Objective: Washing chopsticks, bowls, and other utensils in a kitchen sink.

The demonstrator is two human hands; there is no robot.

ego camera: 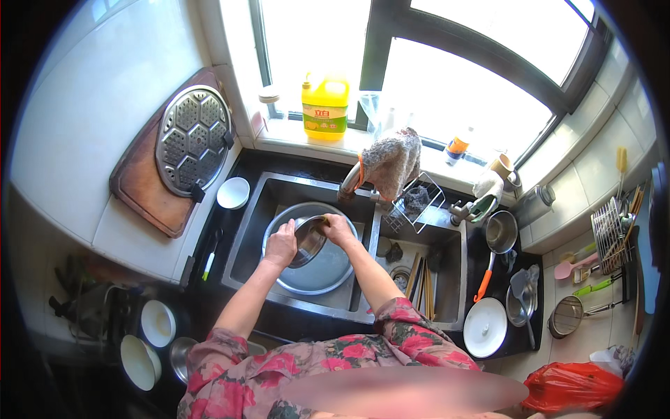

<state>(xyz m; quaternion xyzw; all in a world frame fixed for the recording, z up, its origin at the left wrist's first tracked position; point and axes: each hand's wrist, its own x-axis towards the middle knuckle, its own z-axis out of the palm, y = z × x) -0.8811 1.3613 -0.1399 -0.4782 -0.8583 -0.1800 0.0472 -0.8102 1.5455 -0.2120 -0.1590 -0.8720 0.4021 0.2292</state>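
Note:
A stainless steel bowl (310,242) is tilted over a large metal basin (324,272), which stands in the left sink and appears to hold water. My left hand (281,244) grips the bowl's left rim. At the bowl's upper right edge, my right hand (337,229) holds something small and yellowish, perhaps a sponge, against the rim. Its fingertips are partly hidden by the bowl. The faucet (346,189) reaches in above the basin's upper right.
Chopsticks (419,283) lie in the right sink (454,283). A white bowl (233,193) stands left of the basin. On the right counter are a small pan (501,233) and a white lid (485,328). A wire rack (419,203) and a hanging cloth (391,160) are behind the sinks.

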